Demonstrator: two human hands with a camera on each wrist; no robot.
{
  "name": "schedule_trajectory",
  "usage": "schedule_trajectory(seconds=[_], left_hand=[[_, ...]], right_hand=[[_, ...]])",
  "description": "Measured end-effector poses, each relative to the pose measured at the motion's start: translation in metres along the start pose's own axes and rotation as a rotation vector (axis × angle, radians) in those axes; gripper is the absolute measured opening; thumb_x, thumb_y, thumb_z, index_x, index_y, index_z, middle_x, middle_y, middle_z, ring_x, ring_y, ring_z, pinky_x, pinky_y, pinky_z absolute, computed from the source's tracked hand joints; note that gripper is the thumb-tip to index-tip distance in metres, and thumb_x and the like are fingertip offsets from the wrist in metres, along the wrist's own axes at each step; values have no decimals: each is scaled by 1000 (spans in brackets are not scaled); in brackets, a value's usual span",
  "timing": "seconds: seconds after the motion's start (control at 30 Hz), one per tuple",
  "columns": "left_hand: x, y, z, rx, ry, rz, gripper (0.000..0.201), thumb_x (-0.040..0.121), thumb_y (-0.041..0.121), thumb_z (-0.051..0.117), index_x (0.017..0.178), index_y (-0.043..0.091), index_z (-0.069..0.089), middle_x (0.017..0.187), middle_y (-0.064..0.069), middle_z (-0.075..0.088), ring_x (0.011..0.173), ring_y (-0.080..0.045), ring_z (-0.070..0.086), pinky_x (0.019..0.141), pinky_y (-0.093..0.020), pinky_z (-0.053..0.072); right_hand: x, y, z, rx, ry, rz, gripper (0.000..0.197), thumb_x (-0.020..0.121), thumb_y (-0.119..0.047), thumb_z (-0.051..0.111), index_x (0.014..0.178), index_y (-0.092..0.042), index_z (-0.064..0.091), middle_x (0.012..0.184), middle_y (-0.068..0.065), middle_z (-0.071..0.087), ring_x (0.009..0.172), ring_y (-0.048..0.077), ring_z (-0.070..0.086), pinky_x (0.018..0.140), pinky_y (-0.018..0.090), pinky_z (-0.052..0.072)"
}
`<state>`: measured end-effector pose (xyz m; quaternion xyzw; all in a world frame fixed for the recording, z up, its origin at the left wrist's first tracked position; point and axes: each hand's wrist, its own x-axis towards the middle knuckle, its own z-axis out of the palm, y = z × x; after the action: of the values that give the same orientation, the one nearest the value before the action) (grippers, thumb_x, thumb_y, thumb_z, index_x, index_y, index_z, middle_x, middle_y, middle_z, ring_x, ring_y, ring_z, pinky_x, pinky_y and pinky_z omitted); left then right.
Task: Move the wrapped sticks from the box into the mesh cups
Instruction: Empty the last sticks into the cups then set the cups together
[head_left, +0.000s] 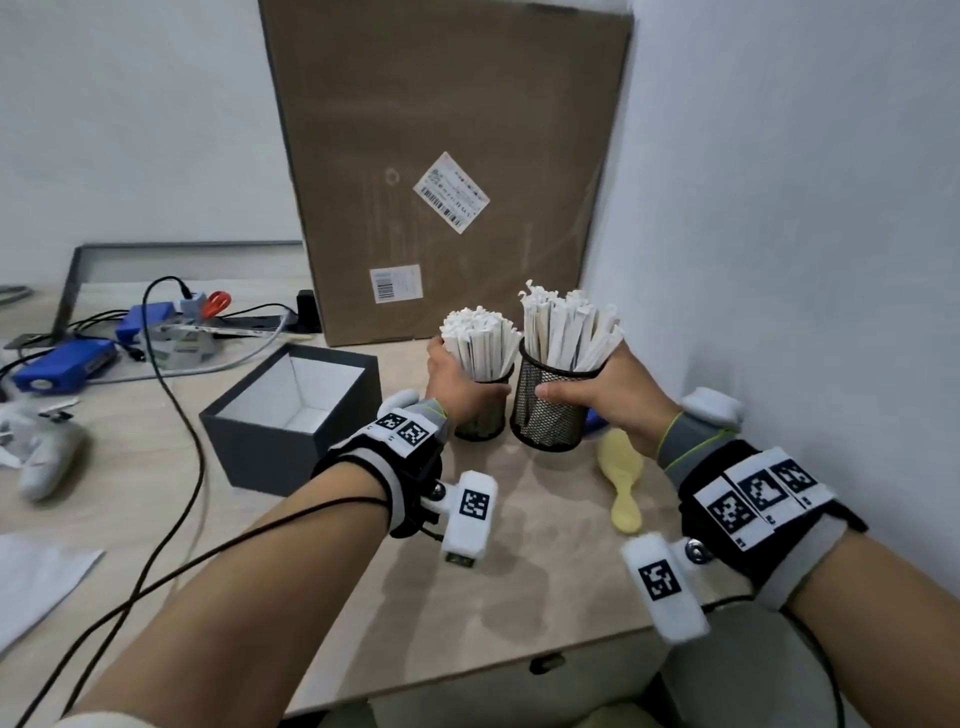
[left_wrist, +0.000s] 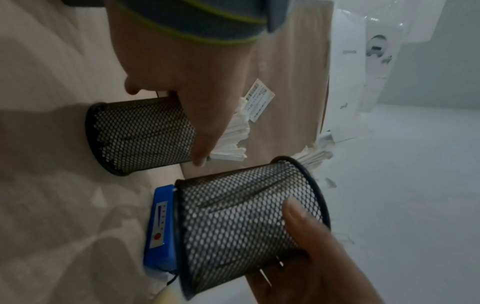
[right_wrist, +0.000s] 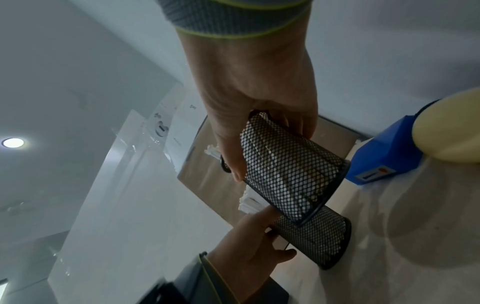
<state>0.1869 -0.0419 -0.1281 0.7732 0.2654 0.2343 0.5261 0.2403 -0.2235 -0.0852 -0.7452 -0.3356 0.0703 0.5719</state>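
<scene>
each hand grips a stick-filled mesh cup: left hand (head_left: 457, 387) on the left cup (head_left: 480, 415), right hand (head_left: 618, 397) on the tilted right cup (head_left: 550, 410); box (head_left: 291, 415) beside.

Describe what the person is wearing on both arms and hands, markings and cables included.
Both forearms are bare. Each wrist carries a black strap harness with white panels of black square-pattern markers, a grey cuff edged in lime green, and a white boxy camera module bearing another marker. A thin black cable trails back along each arm. The left hand and right hand are ungloved.
</scene>
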Motion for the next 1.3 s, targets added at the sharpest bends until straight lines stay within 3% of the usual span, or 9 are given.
schedule_trajectory(seconds=[0.13, 0.43, 0.6, 0.7, 0.87, 1.13, 1.23, 1.3], left_hand=[[19, -3, 6, -18, 47, 30, 109, 51, 26, 91, 136, 11, 25, 134, -10, 48, 125, -26, 49, 108, -43, 41], [109, 32, 10, -151, 115, -12, 101, 52, 17, 91, 131, 11, 28, 129, -10, 52, 118, -27, 53, 102, -46, 47], [160, 25, 30, -119, 71, 3, 101, 55, 14, 90, 134, 10, 28, 129, -9, 51, 119, -25, 52, 103, -44, 46], [182, 16, 42, -116, 49, 23, 100, 56, 12, 89, 136, 10, 28, 129, -8, 51, 119, -24, 52, 104, -42, 45], [202, 5, 61, -139, 10, 13, 95, 57, 7, 88, 132, 10, 31, 126, -7, 52, 116, -23, 53, 104, -42, 45], [205, -1, 72, -109, -69, 19, 89, 64, 8, 85, 132, 6, 28, 119, 1, 47, 109, -14, 48, 95, -28, 43], [205, -2, 72, -45, -53, -9, 93, 62, 17, 87, 132, 7, 28, 133, -6, 43, 122, -21, 47, 105, -38, 43], [201, 0, 71, 10, -38, -48, 103, 61, 23, 88, 138, 7, 22, 141, -11, 35, 130, -27, 42, 108, -43, 40]], right_hand=[[31, 6, -6, 7, 21, 11, 75, 45, -29, 89, 115, -24, 62, 112, -10, 70, 106, 6, 64, 101, 38, 49], [152, 49, -17, 49, 181, 138, 104, 26, -42, 89, 122, -25, 54, 114, -8, 68, 106, 12, 64, 95, 37, 52], [203, 72, -20, 26, 105, 96, 80, 50, -11, 89, 124, -18, 57, 118, -1, 68, 112, 15, 62, 99, 33, 48], [225, 92, -22, -31, 28, 92, 80, 55, -11, 89, 127, -16, 55, 120, -2, 67, 114, 14, 60, 104, 34, 44], [245, 119, -20, -32, 11, 112, 85, 58, -3, 87, 133, -13, 49, 126, 0, 63, 120, 16, 57, 106, 32, 41], [256, 132, -19, -10, -25, 162, 85, 59, 9, 82, 134, -10, 49, 129, 3, 62, 123, 17, 54, 110, 37, 39], [257, 131, -17, 12, -11, 172, 88, 55, 10, 83, 134, -8, 48, 128, 7, 62, 122, 20, 55, 109, 42, 40], [259, 136, -16, -7, 25, 210, 100, 42, -6, 90, 133, -10, 48, 125, 4, 64, 120, 19, 57, 107, 43, 42]])
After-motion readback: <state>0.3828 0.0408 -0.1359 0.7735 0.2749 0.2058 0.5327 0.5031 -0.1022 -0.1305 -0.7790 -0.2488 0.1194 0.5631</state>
